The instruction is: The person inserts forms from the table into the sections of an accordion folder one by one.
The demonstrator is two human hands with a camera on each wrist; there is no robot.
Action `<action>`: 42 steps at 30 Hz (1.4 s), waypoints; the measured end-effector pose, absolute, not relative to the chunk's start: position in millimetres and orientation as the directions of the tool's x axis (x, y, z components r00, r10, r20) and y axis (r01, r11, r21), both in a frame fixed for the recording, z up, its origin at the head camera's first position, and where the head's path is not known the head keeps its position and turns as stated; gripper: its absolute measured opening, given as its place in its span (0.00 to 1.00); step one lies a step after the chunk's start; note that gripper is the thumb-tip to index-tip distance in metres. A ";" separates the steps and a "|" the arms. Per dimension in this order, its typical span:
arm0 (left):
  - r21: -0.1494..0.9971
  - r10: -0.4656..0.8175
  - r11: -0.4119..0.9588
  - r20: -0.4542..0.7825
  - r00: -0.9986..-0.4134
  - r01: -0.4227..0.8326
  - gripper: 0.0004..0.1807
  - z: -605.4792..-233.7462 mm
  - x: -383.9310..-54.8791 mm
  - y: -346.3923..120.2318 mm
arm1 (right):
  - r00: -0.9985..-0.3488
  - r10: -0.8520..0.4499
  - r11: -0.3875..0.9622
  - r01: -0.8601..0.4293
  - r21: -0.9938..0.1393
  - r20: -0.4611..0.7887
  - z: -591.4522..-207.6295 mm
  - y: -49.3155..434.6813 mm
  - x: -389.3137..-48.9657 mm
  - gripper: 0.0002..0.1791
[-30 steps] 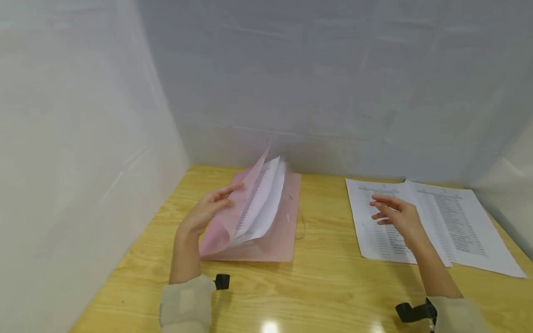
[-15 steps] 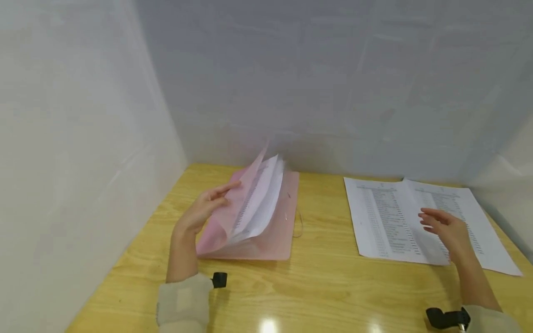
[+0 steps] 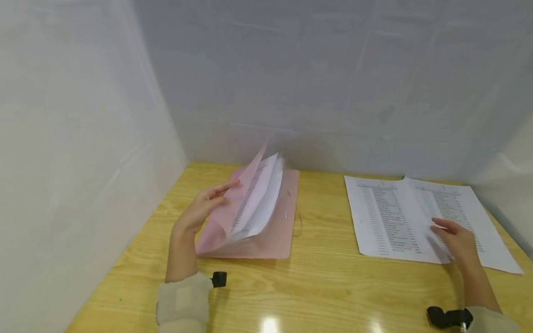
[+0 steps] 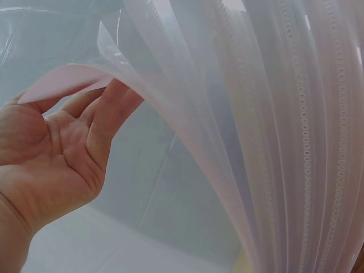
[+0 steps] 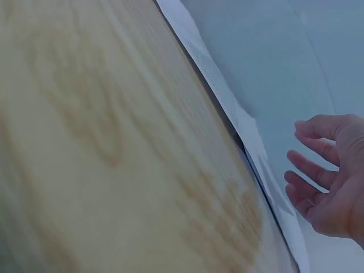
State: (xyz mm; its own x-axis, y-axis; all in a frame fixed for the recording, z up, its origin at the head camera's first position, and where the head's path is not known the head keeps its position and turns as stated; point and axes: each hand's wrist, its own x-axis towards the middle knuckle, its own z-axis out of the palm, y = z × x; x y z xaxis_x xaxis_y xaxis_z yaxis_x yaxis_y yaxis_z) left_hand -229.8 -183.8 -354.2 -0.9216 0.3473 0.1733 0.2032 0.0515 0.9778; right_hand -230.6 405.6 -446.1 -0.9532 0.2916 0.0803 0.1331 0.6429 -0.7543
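Nearest the person, well behind the fingertips, black wrist mounts [image 3: 219,279] jut from pale sleeves [image 3: 183,298] over the wooden table [image 3: 325,273]. The left hand [image 3: 199,209] props up the pink cover [image 3: 226,215] of a folder [image 3: 280,249]; its thumb stands apart from the index finger, both against the cover's outer face, and I see no pinch. The folder's base lies flat, to the right of those fingers. The right hand [image 3: 460,243] holds nothing, its fingers apart and loosely bent above the printed papers [image 3: 387,222].

To my mind that cover wants a steady, broad push from the left fingers; it looks floppy and could slump. Any sheet between the right fingers would want a light touch near its edge, as thin paper creases.

Just beyond the left fingertips, clear sleeves [image 3: 266,206] fan upright and leave little gap between them. A thin loop of cord [image 3: 300,226] sticks out past them, perhaps a snag. Beyond all the fingers, pale sheeting [image 3: 312,92] walls off the back.
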 end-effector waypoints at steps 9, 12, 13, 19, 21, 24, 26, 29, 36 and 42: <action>0.974 0.355 0.045 0.190 -0.915 0.220 0.25 -355.8 -230.8 -182.9 | -0.952 0.304 0.639 0.175 -0.749 0.037 -465.6 415.1 -230.8 0.35; 0.973 0.354 0.046 0.195 -0.915 0.225 0.25 -357.9 -231.2 -182.3 | -0.953 0.299 0.657 0.163 -0.736 0.056 -472.0 416.6 -229.2 0.34; 0.973 0.354 0.047 0.196 -0.914 0.227 0.25 -358.7 -231.2 -182.1 | -0.953 0.297 0.664 0.165 -0.729 0.055 -473.5 417.1 -228.4 0.34; 0.971 0.357 0.046 0.203 -0.912 0.234 0.25 -361.4 -231.5 -180.8 | -0.955 0.291 0.705 0.168 -0.689 0.064 -478.5 418.0 -226.9 0.34; 0.970 0.355 0.046 0.207 -0.911 0.238 0.25 -361.2 -230.7 -181.5 | -0.957 0.281 0.719 0.158 -0.676 0.076 -479.8 416.7 -228.2 0.34; 0.968 0.348 0.057 0.212 -0.913 0.246 0.24 -360.9 -229.9 -183.5 | -0.961 0.262 0.739 0.142 -0.659 0.086 -480.9 413.5 -229.4 0.33; 0.967 0.345 0.063 0.210 -0.915 0.246 0.24 -360.9 -229.8 -184.6 | -0.965 0.240 0.760 0.118 -0.639 0.107 -481.1 411.8 -229.6 0.31; 0.967 0.345 0.069 0.209 -0.915 0.247 0.24 -360.0 -229.7 -185.4 | -0.966 0.202 0.788 0.064 -0.612 0.160 -481.6 410.5 -229.9 0.27; 0.967 0.345 0.054 0.214 -0.914 0.247 0.24 -358.8 -229.9 -185.8 | -0.967 0.193 0.810 0.060 -0.584 0.168 -480.7 408.2 -230.1 0.29; 0.967 0.347 0.054 0.215 -0.913 0.249 0.24 -358.9 -231.4 -185.2 | -0.969 0.195 0.816 0.077 -0.573 0.148 -479.4 405.7 -230.3 0.37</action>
State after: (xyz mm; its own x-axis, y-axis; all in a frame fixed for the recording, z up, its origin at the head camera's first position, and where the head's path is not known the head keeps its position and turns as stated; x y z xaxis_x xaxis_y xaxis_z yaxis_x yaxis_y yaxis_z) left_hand -231.4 -185.2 -358.9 -0.9127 0.3473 0.2154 0.2489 0.0544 0.9670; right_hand -230.3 405.7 -479.4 -0.9695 0.1953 0.1481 0.0768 0.8156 -0.5735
